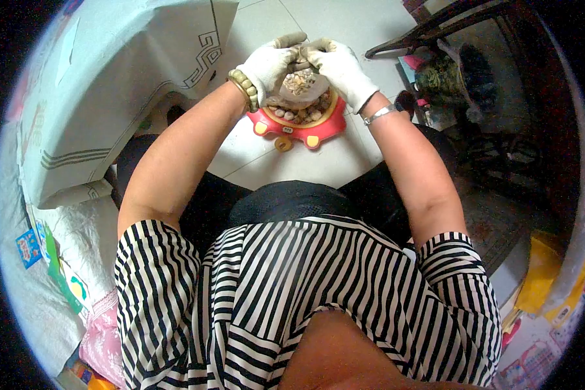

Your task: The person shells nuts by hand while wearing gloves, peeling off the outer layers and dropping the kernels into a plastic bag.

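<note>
Watching the head view, I see the left hand (pixel 266 67) and right hand (pixel 346 73) curled nearly closed, fingertips meeting; I cannot tell what they pinch. Pale pieces (pixel 298 82) sit below, above the red tub (pixel 333 128). Loose fingertips could scatter bits; a low wrist could knock the rim.

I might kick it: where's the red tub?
Head view, upper centre: the red tub is on the floor, below the left hand and right hand.
</note>
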`<state>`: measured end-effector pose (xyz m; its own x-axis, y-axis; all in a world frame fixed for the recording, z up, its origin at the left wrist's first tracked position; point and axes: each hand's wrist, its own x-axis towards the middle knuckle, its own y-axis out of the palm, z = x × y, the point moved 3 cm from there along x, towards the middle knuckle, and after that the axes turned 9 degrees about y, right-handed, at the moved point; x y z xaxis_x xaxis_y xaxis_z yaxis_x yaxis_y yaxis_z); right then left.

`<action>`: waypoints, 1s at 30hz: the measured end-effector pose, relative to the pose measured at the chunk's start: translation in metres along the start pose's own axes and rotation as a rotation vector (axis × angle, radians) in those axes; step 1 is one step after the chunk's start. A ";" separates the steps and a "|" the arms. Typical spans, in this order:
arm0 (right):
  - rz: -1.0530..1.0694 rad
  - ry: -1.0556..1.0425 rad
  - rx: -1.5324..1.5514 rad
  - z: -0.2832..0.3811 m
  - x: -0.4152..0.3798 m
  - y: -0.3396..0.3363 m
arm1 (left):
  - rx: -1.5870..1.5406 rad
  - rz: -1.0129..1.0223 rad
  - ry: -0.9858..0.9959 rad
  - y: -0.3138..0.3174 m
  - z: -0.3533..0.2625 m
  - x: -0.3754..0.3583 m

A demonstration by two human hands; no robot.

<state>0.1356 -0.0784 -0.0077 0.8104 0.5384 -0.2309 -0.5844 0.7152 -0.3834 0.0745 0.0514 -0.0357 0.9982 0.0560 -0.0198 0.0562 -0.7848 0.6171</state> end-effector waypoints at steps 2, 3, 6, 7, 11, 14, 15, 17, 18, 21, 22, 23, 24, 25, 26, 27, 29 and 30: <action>0.025 0.026 0.116 -0.011 0.004 0.000 | -0.013 0.014 0.013 -0.001 -0.001 0.000; 0.050 0.053 0.231 -0.011 0.003 0.000 | 0.007 -0.010 0.004 0.000 -0.002 -0.001; 0.021 0.023 0.130 -0.009 0.002 0.001 | -0.002 -0.055 -0.006 0.001 -0.003 -0.001; 0.021 0.024 0.129 -0.009 0.003 0.001 | -0.030 -0.073 -0.008 0.000 -0.003 0.000; 0.045 0.041 0.152 0.000 -0.004 0.000 | 0.043 -0.072 0.011 0.001 -0.004 -0.005; 0.050 0.067 0.230 -0.002 -0.002 0.002 | 0.098 -0.051 0.022 -0.001 -0.005 -0.006; 0.042 0.089 0.325 -0.005 0.000 0.003 | 0.099 -0.053 0.018 -0.001 -0.007 -0.006; 0.050 0.098 0.348 -0.009 0.003 0.004 | 0.100 -0.052 0.014 0.001 -0.008 -0.007; 0.060 0.106 0.372 -0.007 0.002 0.004 | 0.118 -0.067 0.018 0.001 -0.008 -0.007; 0.084 0.120 0.306 -0.002 -0.001 0.002 | 0.149 -0.076 0.025 0.001 -0.009 -0.007; 0.084 0.120 0.306 -0.003 -0.001 0.002 | 0.162 -0.071 0.030 0.001 -0.009 -0.006; 0.114 0.129 0.384 -0.003 -0.001 0.004 | 0.162 -0.071 0.030 0.001 -0.009 -0.006; 0.145 0.138 0.462 0.001 -0.003 0.005 | 0.133 -0.096 0.014 0.001 -0.009 -0.007; 0.145 0.138 0.462 0.004 -0.006 0.003 | 0.104 -0.121 -0.001 0.002 -0.010 -0.008; 0.180 0.197 0.557 0.005 -0.010 0.002 | 0.104 -0.122 -0.001 0.002 -0.009 -0.008; 0.216 0.257 0.651 0.008 -0.013 0.001 | 0.108 -0.096 0.011 0.001 -0.008 -0.007; 0.235 0.239 0.625 -0.006 -0.001 0.004 | 0.113 -0.070 0.023 -0.001 -0.006 -0.005; 0.254 0.221 0.599 -0.006 0.001 0.006 | 0.200 -0.058 0.032 -0.003 -0.005 -0.005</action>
<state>0.1331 -0.0765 -0.0159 0.5979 0.6637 -0.4494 -0.6277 0.7364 0.2525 0.0695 0.0564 -0.0332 0.9923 0.1218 -0.0238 0.1195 -0.8864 0.4473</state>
